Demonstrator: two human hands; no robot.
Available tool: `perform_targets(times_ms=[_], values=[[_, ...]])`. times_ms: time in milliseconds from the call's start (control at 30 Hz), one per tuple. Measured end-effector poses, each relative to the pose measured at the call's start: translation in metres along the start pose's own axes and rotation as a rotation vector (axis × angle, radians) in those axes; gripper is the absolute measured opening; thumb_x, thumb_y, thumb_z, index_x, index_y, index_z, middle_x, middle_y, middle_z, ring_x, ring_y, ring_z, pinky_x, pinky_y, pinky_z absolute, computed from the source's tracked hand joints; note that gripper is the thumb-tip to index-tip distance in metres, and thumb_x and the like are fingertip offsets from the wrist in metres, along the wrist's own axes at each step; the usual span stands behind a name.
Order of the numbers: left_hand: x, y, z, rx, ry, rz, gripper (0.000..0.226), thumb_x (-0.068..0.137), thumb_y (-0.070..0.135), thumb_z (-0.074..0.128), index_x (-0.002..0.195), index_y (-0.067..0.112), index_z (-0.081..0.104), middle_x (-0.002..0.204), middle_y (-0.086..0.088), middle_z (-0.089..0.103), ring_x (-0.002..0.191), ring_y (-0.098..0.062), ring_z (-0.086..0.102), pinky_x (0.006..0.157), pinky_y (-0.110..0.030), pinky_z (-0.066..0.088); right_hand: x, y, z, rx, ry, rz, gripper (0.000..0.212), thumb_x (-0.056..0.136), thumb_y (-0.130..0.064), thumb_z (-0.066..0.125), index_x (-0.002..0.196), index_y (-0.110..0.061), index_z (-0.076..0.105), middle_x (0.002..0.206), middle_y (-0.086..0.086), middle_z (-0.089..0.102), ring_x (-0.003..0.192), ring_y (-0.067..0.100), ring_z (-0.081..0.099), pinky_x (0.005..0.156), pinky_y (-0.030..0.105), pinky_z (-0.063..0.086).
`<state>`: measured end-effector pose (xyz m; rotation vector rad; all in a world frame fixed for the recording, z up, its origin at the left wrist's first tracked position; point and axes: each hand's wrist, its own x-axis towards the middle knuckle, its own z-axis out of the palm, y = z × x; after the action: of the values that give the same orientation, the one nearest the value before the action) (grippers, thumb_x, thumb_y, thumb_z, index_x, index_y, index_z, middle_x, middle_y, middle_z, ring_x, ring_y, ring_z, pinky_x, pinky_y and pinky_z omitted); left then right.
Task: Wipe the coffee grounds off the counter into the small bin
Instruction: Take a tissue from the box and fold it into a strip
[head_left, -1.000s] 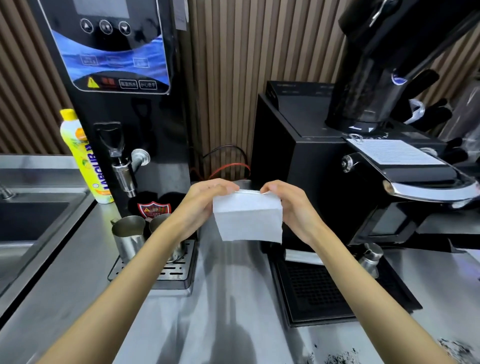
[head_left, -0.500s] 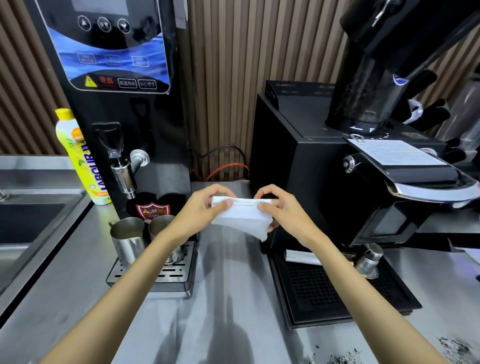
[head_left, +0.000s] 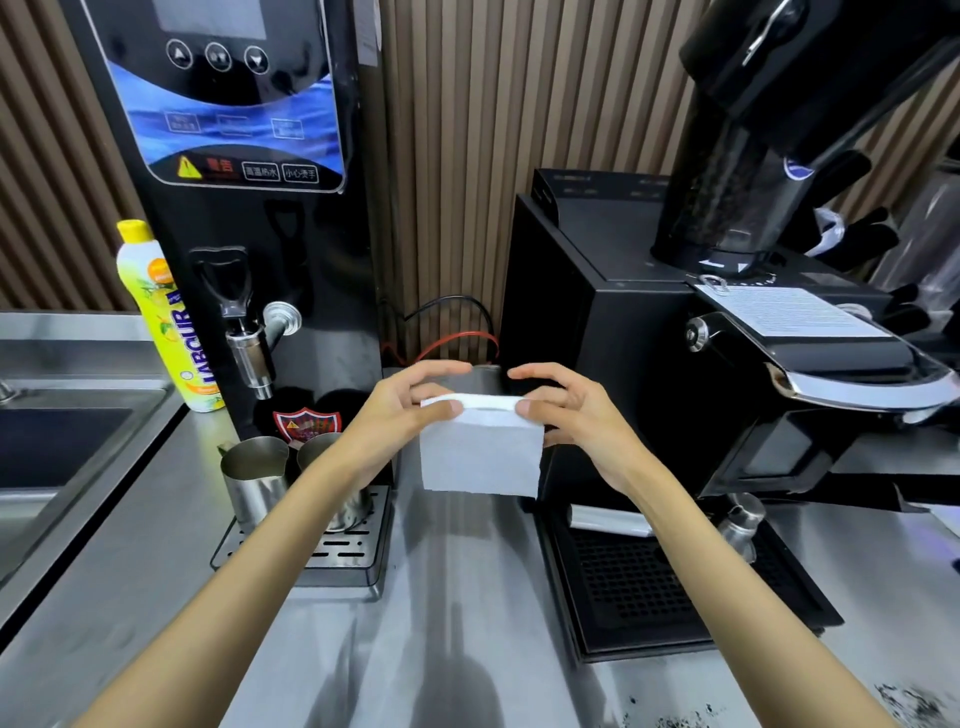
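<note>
A folded white cloth (head_left: 480, 457) hangs in the air above the steel counter (head_left: 457, 597), between the two machines. My left hand (head_left: 410, 410) pinches its top left corner and my right hand (head_left: 566, 410) pinches its top right corner, thumbs on the folded upper edge. Dark coffee grounds (head_left: 909, 699) lie scattered on the counter at the bottom right, well below and to the right of both hands. No small bin is in view.
A black water boiler (head_left: 249, 208) with two steel pitchers (head_left: 257, 483) on its drip tray stands at left, beside a yellow bottle (head_left: 166, 322) and a sink (head_left: 57, 441). A black coffee grinder (head_left: 727, 338) and its drip tray (head_left: 654, 587) fill the right.
Both hands turned the cloth over and folded it between them; it now hangs down flat again as a rectangle, slightly further right than a second ago.
</note>
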<state>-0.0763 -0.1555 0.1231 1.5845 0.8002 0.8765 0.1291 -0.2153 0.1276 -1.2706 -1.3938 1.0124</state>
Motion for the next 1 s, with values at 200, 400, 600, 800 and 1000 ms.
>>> perform_targets(times_ms=[200, 400, 600, 800, 1000], values=[[0.001, -0.003, 0.001, 0.46, 0.045, -0.003, 0.016, 0.086, 0.015, 0.065, 0.079, 0.028, 0.062, 0.078, 0.009, 0.067, 0.074, -0.005, 0.06, 0.069, -0.014, 0.042, 0.001, 0.004, -0.001, -0.352, -0.009, -0.01, 0.005, 0.09, -0.013, 0.06, 0.094, -0.011, 0.062, 0.081, 0.005, 0.071, 0.075, 0.018, 0.062, 0.059, 0.023, 0.057], [-0.005, -0.006, 0.006, -0.086, -0.044, -0.074, 0.012, 0.091, 0.005, 0.055, 0.097, 0.01, 0.065, 0.088, -0.004, 0.067, 0.078, -0.013, 0.062, 0.069, -0.018, 0.048, -0.005, 0.005, -0.002, -0.06, 0.007, -0.054, 0.01, 0.09, -0.006, 0.058, 0.085, -0.014, 0.058, 0.067, 0.0, 0.064, 0.064, 0.01, 0.061, 0.062, 0.025, 0.05], [-0.003, -0.001, 0.007, -0.296, -0.085, -0.135, 0.027, 0.089, 0.003, 0.052, 0.087, 0.015, 0.076, 0.084, -0.002, 0.075, 0.08, -0.014, 0.067, 0.077, -0.023, 0.049, -0.006, -0.002, -0.01, 0.172, -0.069, -0.03, 0.01, 0.081, -0.017, 0.057, 0.079, -0.015, 0.066, 0.074, -0.004, 0.061, 0.071, 0.01, 0.059, 0.063, 0.024, 0.053], [-0.002, 0.006, 0.004, 0.012, -0.037, -0.006, 0.028, 0.085, 0.007, 0.064, 0.11, 0.018, 0.069, 0.098, 0.003, 0.071, 0.092, -0.007, 0.065, 0.079, -0.009, 0.051, -0.002, -0.002, -0.009, -0.079, 0.003, -0.032, 0.018, 0.088, -0.006, 0.062, 0.105, -0.013, 0.064, 0.085, 0.008, 0.065, 0.082, 0.013, 0.066, 0.072, 0.035, 0.058], [0.003, -0.005, 0.008, 0.4, 0.148, 0.016, 0.01, 0.085, 0.019, 0.068, 0.088, 0.028, 0.065, 0.088, 0.004, 0.066, 0.084, -0.015, 0.06, 0.076, -0.02, 0.046, 0.001, 0.003, -0.002, -0.262, 0.049, 0.003, 0.008, 0.092, -0.014, 0.056, 0.087, -0.018, 0.059, 0.085, 0.014, 0.065, 0.08, 0.019, 0.062, 0.061, 0.023, 0.055]])
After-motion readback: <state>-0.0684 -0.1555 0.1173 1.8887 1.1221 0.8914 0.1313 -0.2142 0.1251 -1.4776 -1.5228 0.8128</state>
